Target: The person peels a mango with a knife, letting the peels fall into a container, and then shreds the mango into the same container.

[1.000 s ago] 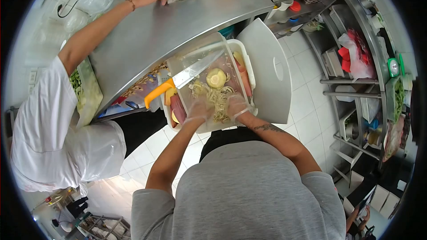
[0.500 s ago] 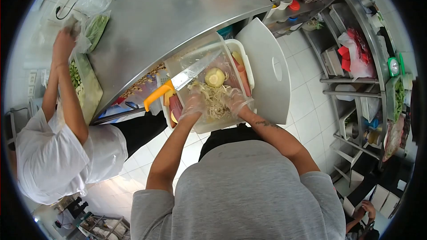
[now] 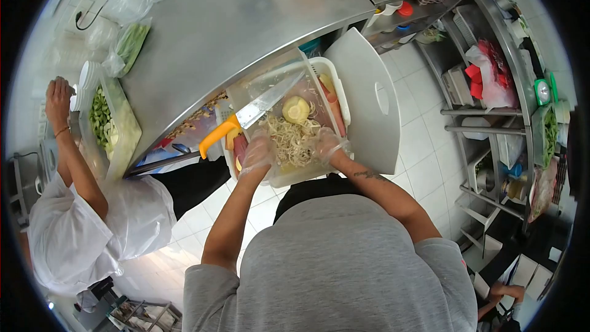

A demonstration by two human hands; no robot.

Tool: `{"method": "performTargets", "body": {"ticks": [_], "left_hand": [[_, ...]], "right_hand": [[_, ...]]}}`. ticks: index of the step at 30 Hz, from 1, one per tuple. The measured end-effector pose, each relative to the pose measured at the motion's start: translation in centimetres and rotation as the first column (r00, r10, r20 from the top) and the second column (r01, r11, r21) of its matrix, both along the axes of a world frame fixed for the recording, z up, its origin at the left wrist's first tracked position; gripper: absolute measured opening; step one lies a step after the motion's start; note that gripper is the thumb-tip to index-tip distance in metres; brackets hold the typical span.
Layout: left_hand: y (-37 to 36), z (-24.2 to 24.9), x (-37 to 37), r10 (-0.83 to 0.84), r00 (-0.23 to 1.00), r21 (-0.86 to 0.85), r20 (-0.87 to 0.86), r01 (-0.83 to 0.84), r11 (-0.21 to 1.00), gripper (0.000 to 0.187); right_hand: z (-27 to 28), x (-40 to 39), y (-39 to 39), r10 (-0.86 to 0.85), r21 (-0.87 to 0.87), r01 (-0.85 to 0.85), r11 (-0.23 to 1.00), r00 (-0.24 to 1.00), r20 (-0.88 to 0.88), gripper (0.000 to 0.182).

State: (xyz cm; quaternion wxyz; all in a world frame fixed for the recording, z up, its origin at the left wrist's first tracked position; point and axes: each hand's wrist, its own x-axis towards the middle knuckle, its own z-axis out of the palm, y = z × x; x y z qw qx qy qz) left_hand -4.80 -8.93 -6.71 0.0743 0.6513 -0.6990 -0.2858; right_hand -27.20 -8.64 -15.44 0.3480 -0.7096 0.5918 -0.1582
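Observation:
My left hand, in a clear plastic glove, is at the left wall of a clear plastic container. Its fingers look stretched out and hold nothing that I can see. My right hand, also gloved, touches the right side of a heap of pale shreds in the container, fingers apart and partly hidden. Behind the shreds is a round, pale yellow cut vegetable. A large knife with an orange handle lies across the container's left rim, blade pointing up and right.
Under the container, a white tub holds carrots and other vegetables. A large white board stands on the right. Ahead is a steel counter. At left, a co-worker's hand is near a tray of cut green vegetables.
My left hand has moved left, away from the shreds to the container's side. The shreds lie more spread out. The co-worker's hand has moved from the bagged greens down and left.

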Motion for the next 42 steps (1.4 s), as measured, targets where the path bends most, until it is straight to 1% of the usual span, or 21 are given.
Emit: {"method": "performTargets", "body": {"ticks": [3, 4, 5, 6, 7, 8, 9, 12, 14, 15, 18, 20, 21, 22, 24, 27, 30, 33, 36, 39, 42], "left_hand": [[0.1, -1.2, -0.3, 0.118, 0.992, 0.05, 0.053, -0.12, 0.991, 0.024], [0.6, -5.2, 0.6, -0.023, 0.946, -0.021, 0.322, 0.032, 0.999, 0.022], [1.3, -11.7, 2.2, -0.134, 0.809, -0.048, 0.572, 0.197, 0.979, 0.02], [1.5, -12.2, 2.0, -0.2, 0.749, -0.048, 0.632, 0.296, 0.954, 0.017], [1.8, -12.6, 1.7, -0.253, 0.678, -0.048, 0.69, 0.391, 0.919, 0.013], [2.0, -7.4, -1.3, -0.301, 0.748, -0.072, 0.591, 0.421, 0.904, 0.01], [2.1, -4.4, -3.9, -0.35, 0.803, -0.1, 0.482, 0.447, 0.889, 0.006], [3.5, -8.2, -7.7, -0.137, 0.926, -0.061, 0.351, 0.169, 0.984, 0.007], [3.7, -12.5, -6.6, -0.236, 0.904, -0.054, 0.357, 0.272, 0.961, 0.008], [3.6, -13.6, -6.2, -0.282, 0.89, -0.052, 0.358, 0.32, 0.946, 0.009], [2.4, -11.7, -3.8, -0.142, 0.989, -0.044, 0.046, 0.144, 0.989, 0.018], [2.0, -7.9, -1.8, -0.07, 0.997, -0.164, -0.042, 0.063, 0.985, 0.024], [1.6, -6.2, -1.3, -0.006, 0.999, -0.112, -0.051, 0.0, 0.994, 0.028], [1.1, -4.6, -0.9, 0.059, 0.997, -0.062, -0.057, -0.063, 0.996, 0.031], [-0.8, -2.1, -0.9, 0.239, 0.97, 0.235, 0.051, -0.244, 0.941, 0.039], [-1.3, 1.8, -1.1, 0.158, 0.987, 0.311, 0.034, -0.161, 0.937, 0.046], [-1.6, 3.7, -1.7, 0.112, 0.993, 0.344, 0.045, -0.12, 0.931, 0.046], [-0.8, 1.9, -1.8, -0.019, 0.986, 0.189, 0.169, -0.013, 0.982, 0.046], [-0.4, -0.4, -2.3, -0.134, 0.991, 0.059, 0.001, 0.133, 0.989, 0.045], [-1.0, -0.8, -5.4, -0.054, 0.993, 0.383, -0.101, 0.089, 0.919, 0.041], [-1.2, -3.6, -5.9, 0.055, 0.995, 0.398, -0.087, -0.015, 0.917, 0.032]], "right_hand": [[0.4, 0.0, 0.3, 0.001, 0.007, -0.001, 1.0, 1.0, 0.003, 0.038], [-0.1, 0.3, 0.3, -0.003, 0.018, 0.004, 1.0, 0.999, -0.048, 0.037], [-1.3, 0.8, 0.1, -0.007, 0.029, 0.01, 1.0, 0.995, -0.099, 0.036], [-2.0, 0.9, 0.1, -0.011, 0.039, 0.017, 0.999, 0.988, -0.151, 0.035], [-1.7, 0.8, 0.3, -0.001, -0.03, -0.001, 1.0, 0.996, -0.091, 0.035], [-1.2, 0.6, 0.6, 0.012, -0.1, -0.015, 0.995, 0.999, -0.031, 0.036], [-0.8, 0.5, 0.8, 0.03, -0.17, -0.025, 0.985, 0.999, 0.028, 0.036], [-1.1, 0.7, 0.8, -0.091, -0.122, 0.093, 0.988, 0.996, 0.026, 0.038], [-1.7, 0.6, 1.1, -0.071, -0.111, 0.069, 0.991, 0.997, -0.016, 0.04], [-1.8, 0.3, 1.2, -0.058, -0.107, 0.053, 0.993, 0.998, -0.039, 0.04], [0.2, 0.2, 0.6, 0.042, 0.076, -0.035, 0.996, 0.995, -0.09, 0.041], [0.9, 0.3, 0.7, -0.017, 0.119, 0.017, 0.993, 1.0, 0.001, 0.045], [1.0, 0.3, 0.8, -0.048, 0.143, 0.041, 0.989, 0.998, 0.044, 0.047], [1.1, 0.3, 0.7, -0.011, 0.153, 0.009, 0.988, 1.0, 0.013, 0.046], [1.1, 0.3, 0.1, 0.071, 0.171, -0.062, 0.983, 0.996, -0.048, 0.044], [1.0, 0.0, 0.6, 0.108, 0.012, -0.108, 0.994, 0.993, 0.041, 0.036], [2.0, -0.4, 1.0, 0.086, 0.038, -0.093, 0.995, 0.985, 0.152, 0.033], [-0.5, -0.5, 0.8, 0.113, 0.055, -0.126, 0.99, 0.974, 0.194, 0.039], [-0.2, -0.5, 0.9, 0.101, -0.038, -0.094, 0.995, 0.957, 0.273, 0.041], [1.5, -0.6, 0.7, 0.154, -0.095, -0.133, 0.987, 0.954, 0.259, 0.043], [1.3, -0.8, 0.6, 0.214, -0.119, -0.186, 0.975, 0.926, 0.312, 0.049]]}}
